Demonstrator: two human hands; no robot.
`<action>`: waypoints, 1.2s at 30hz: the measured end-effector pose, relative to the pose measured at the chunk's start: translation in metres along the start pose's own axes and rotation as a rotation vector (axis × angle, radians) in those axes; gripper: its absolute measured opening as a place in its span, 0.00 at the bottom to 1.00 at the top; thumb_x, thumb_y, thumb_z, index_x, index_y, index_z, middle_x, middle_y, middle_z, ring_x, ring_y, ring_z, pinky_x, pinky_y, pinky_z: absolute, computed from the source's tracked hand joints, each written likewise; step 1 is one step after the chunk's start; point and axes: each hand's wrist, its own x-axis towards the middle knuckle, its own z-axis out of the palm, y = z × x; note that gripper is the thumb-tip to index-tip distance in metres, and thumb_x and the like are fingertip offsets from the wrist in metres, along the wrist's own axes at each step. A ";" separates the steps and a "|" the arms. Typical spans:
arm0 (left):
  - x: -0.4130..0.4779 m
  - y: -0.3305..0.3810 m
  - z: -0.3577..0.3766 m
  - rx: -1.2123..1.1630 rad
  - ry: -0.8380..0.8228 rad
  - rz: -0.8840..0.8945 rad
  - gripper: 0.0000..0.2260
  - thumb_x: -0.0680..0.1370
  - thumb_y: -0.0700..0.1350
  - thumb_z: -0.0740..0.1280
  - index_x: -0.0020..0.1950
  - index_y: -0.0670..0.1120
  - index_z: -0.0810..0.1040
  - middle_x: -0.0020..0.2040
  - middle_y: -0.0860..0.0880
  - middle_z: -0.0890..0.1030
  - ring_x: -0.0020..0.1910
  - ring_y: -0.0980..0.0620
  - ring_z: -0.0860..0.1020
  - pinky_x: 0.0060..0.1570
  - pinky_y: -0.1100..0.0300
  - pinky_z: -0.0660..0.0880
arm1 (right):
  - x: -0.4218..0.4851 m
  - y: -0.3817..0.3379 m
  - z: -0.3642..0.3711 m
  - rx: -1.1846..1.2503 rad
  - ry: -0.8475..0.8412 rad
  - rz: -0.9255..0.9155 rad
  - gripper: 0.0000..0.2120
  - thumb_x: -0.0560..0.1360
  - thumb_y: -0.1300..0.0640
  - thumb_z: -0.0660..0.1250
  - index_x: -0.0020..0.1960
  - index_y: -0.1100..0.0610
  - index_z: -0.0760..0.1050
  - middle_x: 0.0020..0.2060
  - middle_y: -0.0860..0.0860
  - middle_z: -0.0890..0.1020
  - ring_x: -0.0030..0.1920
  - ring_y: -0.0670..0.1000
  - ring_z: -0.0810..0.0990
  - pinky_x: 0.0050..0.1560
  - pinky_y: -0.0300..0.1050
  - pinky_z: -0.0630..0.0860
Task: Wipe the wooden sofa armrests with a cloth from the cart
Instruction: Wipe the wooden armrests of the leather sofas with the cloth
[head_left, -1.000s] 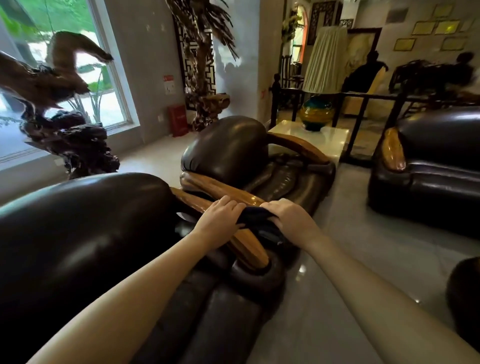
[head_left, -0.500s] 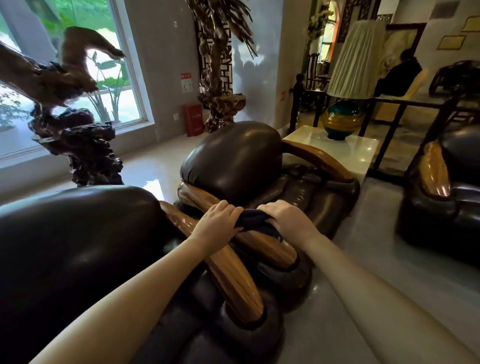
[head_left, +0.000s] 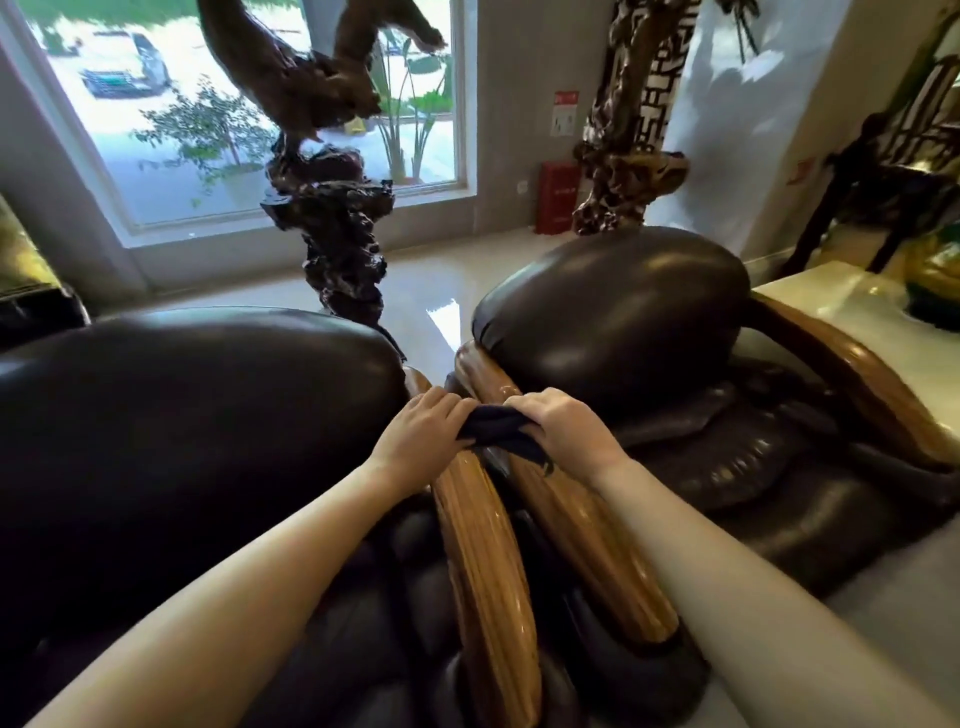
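Observation:
Two polished wooden armrests run side by side between two dark leather sofas: the near sofa's armrest on the left, the far sofa's armrest on the right. A dark navy cloth is stretched across both, near their upper ends. My left hand grips the cloth's left end over the left armrest. My right hand grips its right end over the right armrest. Most of the cloth is hidden under my fingers.
A dark carved root sculpture stands behind the sofas before a big window. A second carved trunk and a red box are by the wall. A pale side table sits right, past another wooden armrest.
Both hands slid the cloth up the armrests toward the sofa backs. My head turned left, bringing the window into view and pushing the lamp and right-hand sofa out of frame.

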 end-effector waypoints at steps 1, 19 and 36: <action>0.007 -0.008 0.008 0.015 -0.006 -0.015 0.19 0.69 0.46 0.74 0.56 0.40 0.77 0.48 0.43 0.82 0.48 0.42 0.79 0.51 0.49 0.77 | 0.012 0.008 0.007 0.014 0.011 -0.012 0.16 0.74 0.62 0.66 0.61 0.59 0.74 0.54 0.58 0.82 0.55 0.58 0.77 0.57 0.49 0.74; 0.055 -0.069 0.208 0.062 0.025 -0.564 0.25 0.70 0.35 0.71 0.66 0.39 0.71 0.63 0.41 0.76 0.63 0.42 0.73 0.63 0.48 0.71 | 0.136 0.128 0.210 0.158 -0.069 -0.148 0.24 0.76 0.59 0.61 0.71 0.50 0.62 0.54 0.55 0.79 0.53 0.54 0.75 0.52 0.48 0.77; -0.116 0.009 0.384 -0.013 -0.486 -0.333 0.31 0.79 0.62 0.44 0.75 0.43 0.47 0.76 0.43 0.40 0.74 0.48 0.48 0.70 0.53 0.46 | 0.175 0.134 0.399 -0.028 -0.337 -0.132 0.23 0.81 0.46 0.47 0.74 0.50 0.54 0.77 0.52 0.50 0.76 0.56 0.46 0.75 0.54 0.45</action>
